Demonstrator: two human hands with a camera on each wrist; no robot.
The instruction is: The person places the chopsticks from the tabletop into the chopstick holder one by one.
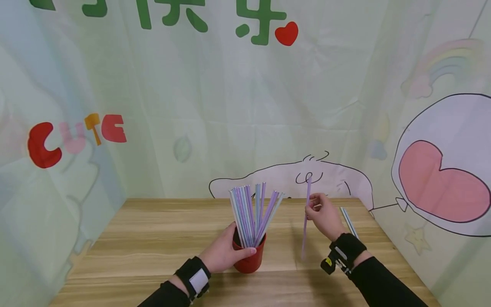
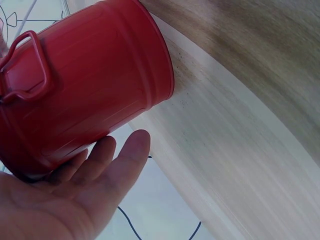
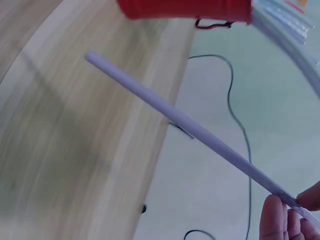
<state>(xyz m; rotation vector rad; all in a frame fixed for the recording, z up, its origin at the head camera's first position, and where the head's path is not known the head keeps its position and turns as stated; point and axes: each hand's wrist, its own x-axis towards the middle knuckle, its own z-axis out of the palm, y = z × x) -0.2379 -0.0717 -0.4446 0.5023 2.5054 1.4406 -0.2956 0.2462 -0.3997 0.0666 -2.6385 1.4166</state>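
My left hand grips a small red metal bucket standing on the wooden table, its thumb across the near side just under the rim. Many purple, blue and silvery straws stand in the bucket and fan out above its rim. In the left wrist view the fingers lie along the side of the red bucket, near a wire handle. To the right of the bucket, my right hand pinches one purple straw near its middle, upright in the head view. The right wrist view shows this straw between thumb and fingertips.
A few pale blue straws lie on the table beyond my right wrist, near its right edge. A printed cloth backdrop with letters and cartoon drawings hangs behind and along both sides of the table.
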